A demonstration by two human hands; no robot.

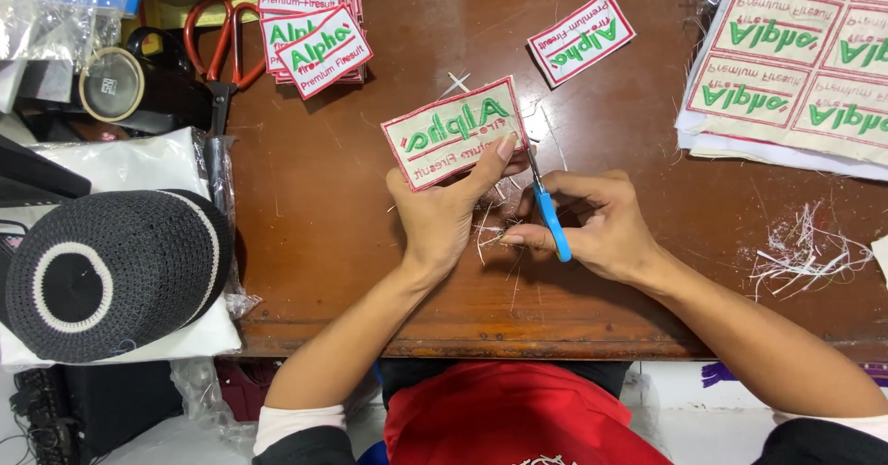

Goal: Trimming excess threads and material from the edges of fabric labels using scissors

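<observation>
A single head-worn camera looks almost straight down from close above the brown bench. The bench's near edge runs across the lower part of the view, with the person's forearms entering from the bottom.

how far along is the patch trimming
Done: a stack of cut patches and one loose patch lie on the table. In hand: left hand holds a patch, right hand the blue snips. Left: uncut sheets.

hands, embroidered patch, blue snips
</observation>
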